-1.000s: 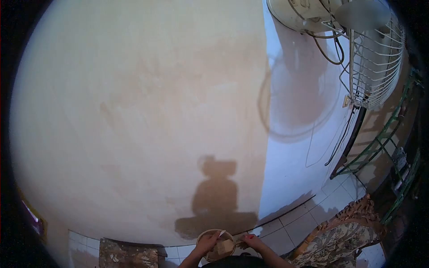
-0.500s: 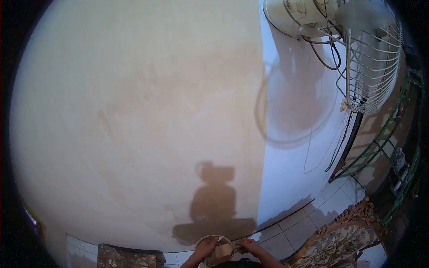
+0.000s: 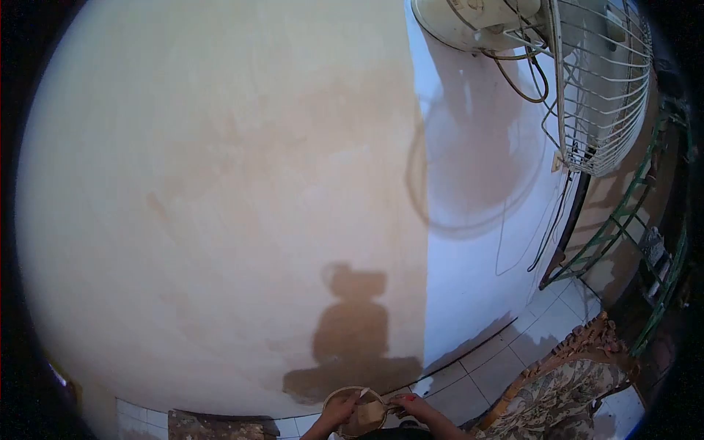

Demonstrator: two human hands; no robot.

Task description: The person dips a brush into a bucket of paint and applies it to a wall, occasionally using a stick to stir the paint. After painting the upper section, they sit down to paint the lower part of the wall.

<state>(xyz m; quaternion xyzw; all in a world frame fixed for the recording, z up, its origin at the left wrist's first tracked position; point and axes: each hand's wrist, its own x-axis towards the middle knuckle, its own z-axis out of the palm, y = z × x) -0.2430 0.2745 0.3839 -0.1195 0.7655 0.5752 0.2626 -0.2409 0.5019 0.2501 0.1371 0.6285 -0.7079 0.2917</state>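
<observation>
At the bottom centre, a round bucket-like container [image 3: 334,397] with a pale rim stands close against my body. My left hand [image 3: 342,409] is over its left side, fingers closed around a small pale strip [image 3: 364,392] whose kind I cannot make out. A flat tan piece [image 3: 371,415], roughly rectangular, shows over the container's opening between my hands. On the right, my right hand [image 3: 412,406] has its fingers bent in beside the rim and the tan piece. Red shows on a fingertip. What these fingers grip is too small to tell.
A wall fills the view, beige [image 3: 257,220] on the left and white [image 3: 469,293] on the right. A caged fan [image 3: 605,95] with hanging cables juts out at upper right. A carved, floral-upholstered chair [image 3: 554,400], a green metal frame [image 3: 623,213] and a stained board [image 3: 216,425] stand around.
The view has shifted slightly, so the fan and the wall's colour edge sit further left. Both hands stay at the container, with only small movement.
</observation>
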